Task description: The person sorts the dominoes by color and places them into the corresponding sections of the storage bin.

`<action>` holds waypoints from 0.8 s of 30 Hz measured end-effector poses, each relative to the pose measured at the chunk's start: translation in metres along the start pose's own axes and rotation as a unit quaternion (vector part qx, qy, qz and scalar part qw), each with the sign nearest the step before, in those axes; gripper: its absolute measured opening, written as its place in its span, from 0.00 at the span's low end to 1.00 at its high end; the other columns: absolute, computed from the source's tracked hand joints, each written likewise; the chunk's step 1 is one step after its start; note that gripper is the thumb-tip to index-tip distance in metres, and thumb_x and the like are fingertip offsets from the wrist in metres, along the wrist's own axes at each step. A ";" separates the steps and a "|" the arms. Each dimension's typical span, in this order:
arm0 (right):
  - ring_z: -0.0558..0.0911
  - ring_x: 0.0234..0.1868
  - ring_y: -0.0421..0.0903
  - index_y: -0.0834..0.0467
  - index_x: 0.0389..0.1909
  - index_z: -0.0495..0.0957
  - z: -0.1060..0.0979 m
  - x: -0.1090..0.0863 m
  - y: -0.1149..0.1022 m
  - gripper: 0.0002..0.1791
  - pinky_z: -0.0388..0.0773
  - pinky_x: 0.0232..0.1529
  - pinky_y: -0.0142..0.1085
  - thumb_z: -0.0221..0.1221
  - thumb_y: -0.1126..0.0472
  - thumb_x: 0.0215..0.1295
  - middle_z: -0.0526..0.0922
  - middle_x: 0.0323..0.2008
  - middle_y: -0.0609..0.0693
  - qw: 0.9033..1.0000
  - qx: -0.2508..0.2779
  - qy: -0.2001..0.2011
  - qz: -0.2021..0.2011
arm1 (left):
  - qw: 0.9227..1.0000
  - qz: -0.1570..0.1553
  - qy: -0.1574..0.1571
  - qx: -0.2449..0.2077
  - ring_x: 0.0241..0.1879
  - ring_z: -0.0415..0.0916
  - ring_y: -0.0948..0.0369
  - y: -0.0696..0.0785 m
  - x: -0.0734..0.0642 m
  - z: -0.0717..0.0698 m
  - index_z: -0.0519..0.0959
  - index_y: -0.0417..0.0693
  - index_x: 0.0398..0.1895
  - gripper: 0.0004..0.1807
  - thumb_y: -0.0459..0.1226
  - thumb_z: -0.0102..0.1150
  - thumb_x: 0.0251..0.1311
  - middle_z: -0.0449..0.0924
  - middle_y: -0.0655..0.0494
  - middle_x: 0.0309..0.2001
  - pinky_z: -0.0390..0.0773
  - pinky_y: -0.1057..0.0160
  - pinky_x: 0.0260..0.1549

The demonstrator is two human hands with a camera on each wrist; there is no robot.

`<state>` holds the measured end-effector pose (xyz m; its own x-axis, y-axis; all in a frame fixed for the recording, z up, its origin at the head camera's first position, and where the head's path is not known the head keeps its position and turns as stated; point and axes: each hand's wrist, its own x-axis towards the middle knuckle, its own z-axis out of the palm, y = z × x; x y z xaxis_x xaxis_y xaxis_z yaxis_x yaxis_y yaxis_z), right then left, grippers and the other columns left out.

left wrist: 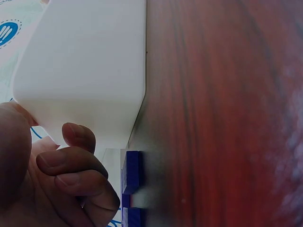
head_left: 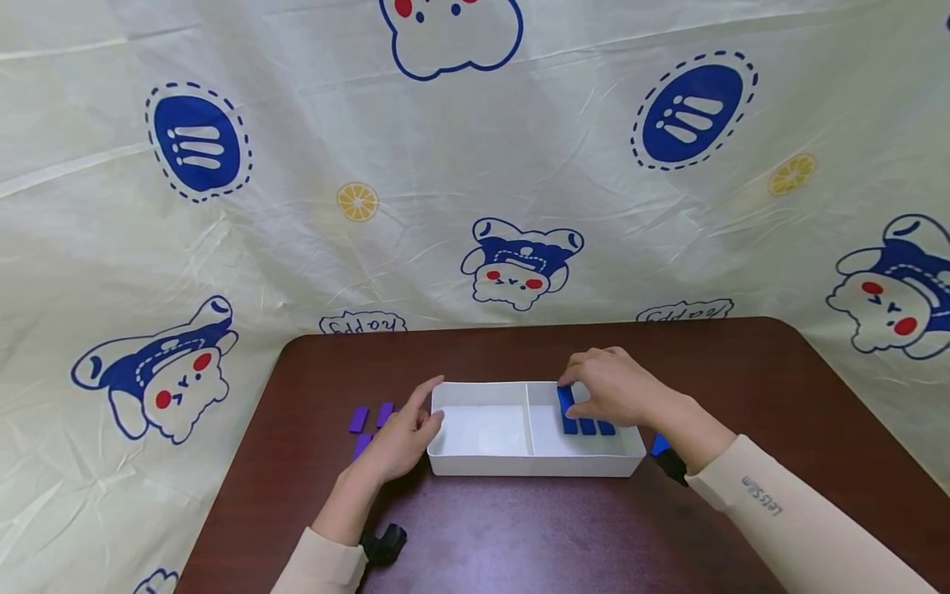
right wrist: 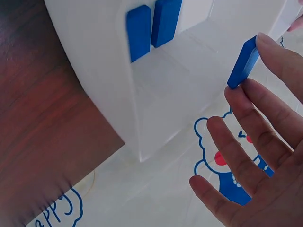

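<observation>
A white two-compartment box (head_left: 482,466) sits on the table. At its left end, my left hand (head_left: 397,437) holds the end wall by the rim, with the other fingers curled outside below it in the left wrist view. My right hand (head_left: 619,388), over the right compartment, pinches a blue block (right wrist: 244,62) between thumb and fingertips; its remaining fingers are spread. Two other blue blocks, one nearer the middle (head_left: 587,426) and one further right (head_left: 606,428), stand in that compartment against the front wall.
Several purple blocks (head_left: 359,419) lie on the table left of the box, partly behind the left hand. Another blue piece (head_left: 660,445) shows right of the box, beside the right wrist's black strap (head_left: 671,467). A patterned sheet (head_left: 423,272) hangs behind the table (head_left: 519,536).
</observation>
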<state>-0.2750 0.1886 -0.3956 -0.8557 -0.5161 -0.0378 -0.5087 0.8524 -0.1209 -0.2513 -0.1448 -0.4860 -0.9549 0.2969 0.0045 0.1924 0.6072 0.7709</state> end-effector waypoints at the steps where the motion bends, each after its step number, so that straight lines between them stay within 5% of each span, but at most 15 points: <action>1: 0.78 0.55 0.51 0.49 0.47 0.85 0.001 0.000 -0.001 0.22 0.64 0.60 0.60 0.72 0.47 0.50 0.83 0.46 0.45 1.000 0.000 0.000 -0.002 | 1.000 -0.001 -0.001 -0.001 0.17 0.59 0.67 0.000 0.000 0.000 0.52 0.70 0.74 0.31 0.48 0.48 0.71 0.67 0.61 0.21 0.61 0.66 0.17; 9: 0.77 0.55 0.51 0.48 0.47 0.85 0.009 0.003 -0.005 0.22 0.64 0.59 0.61 0.72 0.46 0.49 0.83 0.47 0.46 1.000 -0.001 -0.006 -0.008 | 1.000 -0.011 -0.003 0.003 0.17 0.58 0.65 0.001 0.001 0.000 0.51 0.79 0.72 0.31 0.46 0.48 0.71 0.67 0.59 0.22 0.61 0.66 0.17; 24: 0.78 0.53 0.49 0.47 0.45 0.85 0.032 0.007 -0.011 0.22 0.65 0.58 0.60 0.73 0.46 0.48 0.84 0.46 0.44 1.000 -0.008 0.009 -0.024 | 1.000 -0.013 -0.007 -0.004 0.17 0.59 0.65 0.000 0.001 -0.002 0.52 0.75 0.73 0.31 0.47 0.49 0.70 0.67 0.59 0.22 0.62 0.66 0.18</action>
<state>-0.2725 0.1731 -0.4260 -0.8315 -0.5554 -0.0142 -0.5510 0.8276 -0.1073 -0.2531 -0.1457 -0.4842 -0.9562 0.2915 -0.0250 0.1652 0.6086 0.7761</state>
